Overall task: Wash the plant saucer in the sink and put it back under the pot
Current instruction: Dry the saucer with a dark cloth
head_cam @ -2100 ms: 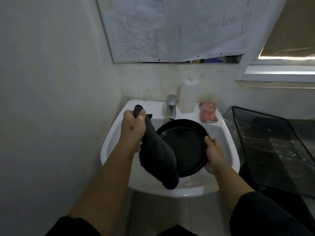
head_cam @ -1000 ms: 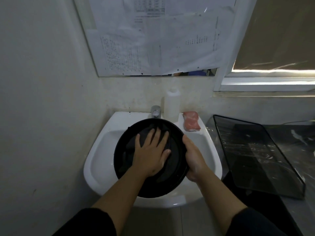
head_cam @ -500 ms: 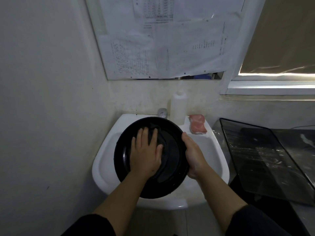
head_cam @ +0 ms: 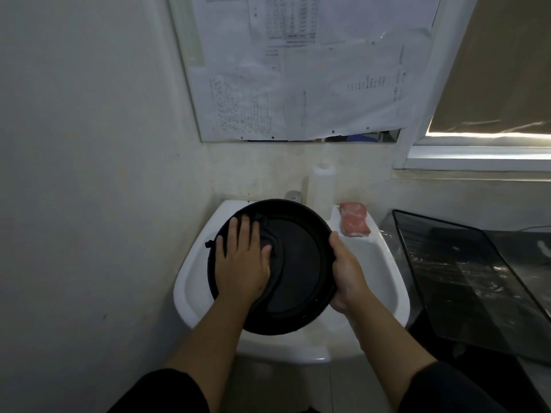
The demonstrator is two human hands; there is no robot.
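Note:
The round black plant saucer (head_cam: 301, 263) is held above the white sink (head_cam: 384, 281), its hollow side facing me. My right hand (head_cam: 346, 272) grips its right rim. A dark cloth (head_cam: 269, 234) lies inside the saucer's left half, and my left hand (head_cam: 241, 260) presses flat on it with fingers spread. The pot is out of view. The saucer hides most of the tap (head_cam: 293, 195).
A white bottle (head_cam: 322, 186) and a pink sponge (head_cam: 354, 223) sit on the sink's back ledge. A dark glass tank (head_cam: 465, 281) stands close on the right. A wall runs along the left; papers (head_cam: 298, 70) hang above the sink.
My left hand went from holding the cloth hanging beside the saucer to pressing it flat inside, and has slid from the middle toward the left part. The saucer now faces me more.

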